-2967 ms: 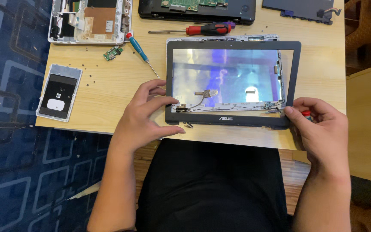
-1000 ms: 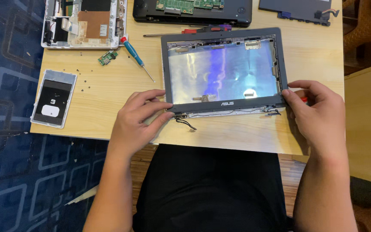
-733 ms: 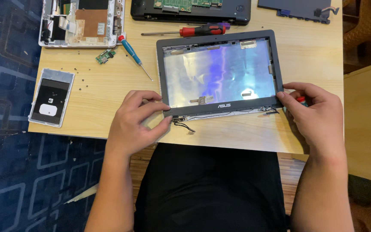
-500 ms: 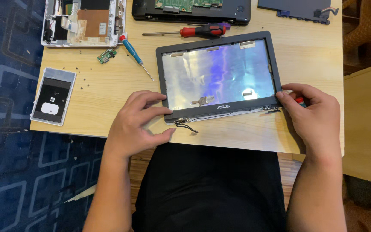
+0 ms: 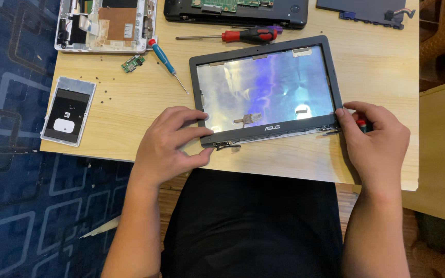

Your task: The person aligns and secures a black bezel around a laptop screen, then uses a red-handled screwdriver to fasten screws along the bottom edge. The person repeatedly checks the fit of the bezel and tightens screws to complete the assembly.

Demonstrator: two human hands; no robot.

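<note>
Wooden surface (image 5: 130, 103) carries a laptop lid (image 5: 267, 92), dark frame round a shiny back panel, lying flat near the edge. Left hand (image 5: 168, 141) pinches the lid's near-left corner; right hand (image 5: 377, 139) grips the near-right corner while clasping a red-tipped tool (image 5: 361, 124). Judging by this, the frame is being worked loose; prying onward needs gentle, even pressure. A red-handled screwdriver (image 5: 248, 35) lies beyond the lid.

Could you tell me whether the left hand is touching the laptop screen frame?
Touching: the head view shows the left hand gripping the screen frame's lower left corner.
</note>
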